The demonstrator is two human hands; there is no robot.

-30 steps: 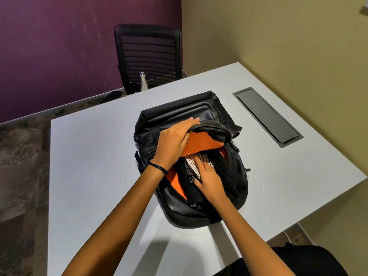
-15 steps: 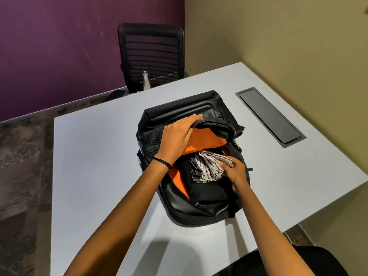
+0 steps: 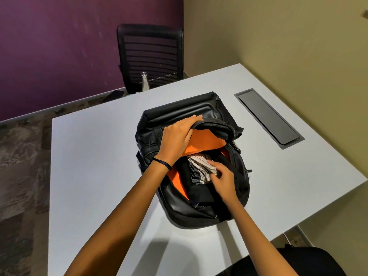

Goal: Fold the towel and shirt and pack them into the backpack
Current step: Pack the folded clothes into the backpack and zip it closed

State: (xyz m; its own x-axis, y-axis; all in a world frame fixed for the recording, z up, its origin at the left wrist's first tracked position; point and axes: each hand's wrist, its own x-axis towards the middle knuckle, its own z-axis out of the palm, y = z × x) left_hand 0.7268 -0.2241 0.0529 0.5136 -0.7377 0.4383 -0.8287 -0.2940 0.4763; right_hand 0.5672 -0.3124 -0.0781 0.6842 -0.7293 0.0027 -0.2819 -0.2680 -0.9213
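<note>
One wide-angle camera, worn on the person's head, looks forward and steeply down over the white table (image 3: 99, 176) — close enough that the left forearm (image 3: 119, 226) and right forearm (image 3: 258, 236) reach in from the bottom edge. The backpack (image 3: 179, 108) sits near frame centre, close below the lens; beyond it the chair (image 3: 149, 46), purple wall (image 3: 59, 46) and tan wall (image 3: 278, 36) fill the top.

I am looking at a small office or meeting room. A white counter (image 3: 99, 176) has a recessed black cable hatch (image 3: 268, 118) set into it, and a black mesh-back office chair (image 3: 150, 50) stands at its far edge. The floor is patterned carpet (image 3: 20, 166), with one purple wall (image 3: 59, 46) and one olive wall (image 3: 278, 36).
</note>
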